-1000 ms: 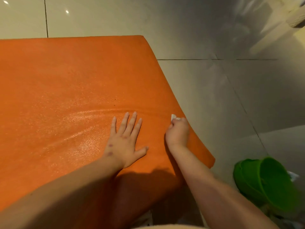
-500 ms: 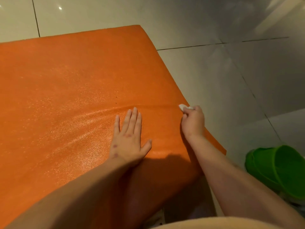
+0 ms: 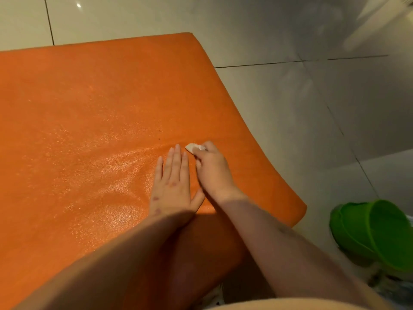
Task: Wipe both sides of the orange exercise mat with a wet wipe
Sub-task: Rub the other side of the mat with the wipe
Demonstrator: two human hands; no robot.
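Head view: pale glossy tile floor (image 3: 279, 104), dark grout lines, light glints at top. One orange mat (image 3: 89, 113) lies flat on floor, fills left and centre, far right corner rounded; wet sheen on patch left of hands. Two hands on mat. Left hand (image 3: 173, 186) flat, fingers straight, pressing mat. Right hand (image 3: 212, 166) just beside it, fingers curled round one white wipe (image 3: 192, 147), wipe touching mat. One green bucket (image 3: 377, 233) at right, off mat.

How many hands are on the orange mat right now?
2. The left hand lies flat on the mat, fingers straight; the right hand beside it grips a white wet wipe against the mat.
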